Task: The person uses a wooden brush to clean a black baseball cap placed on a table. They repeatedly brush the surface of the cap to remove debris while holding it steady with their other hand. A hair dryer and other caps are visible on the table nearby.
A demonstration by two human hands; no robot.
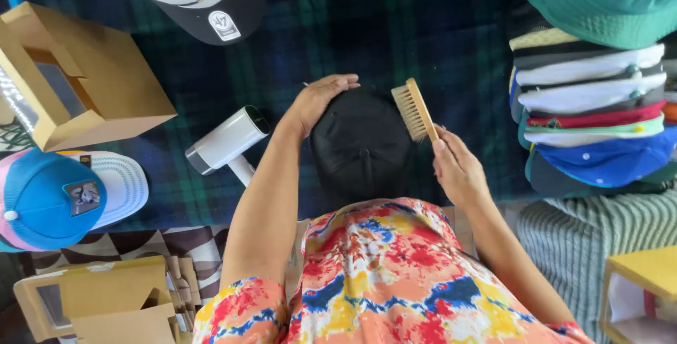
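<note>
Head view: tan windowed box (92, 83) lies left.

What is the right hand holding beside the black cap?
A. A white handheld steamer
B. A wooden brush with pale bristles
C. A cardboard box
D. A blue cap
B: the right hand grips a wooden brush with its pale bristles toward the black cap, while the white steamer lies untouched on the plaid cloth.

Bright, even daylight; soft shadows; sharp focus at centre; slight wide-angle stretching toward the edges.
</note>
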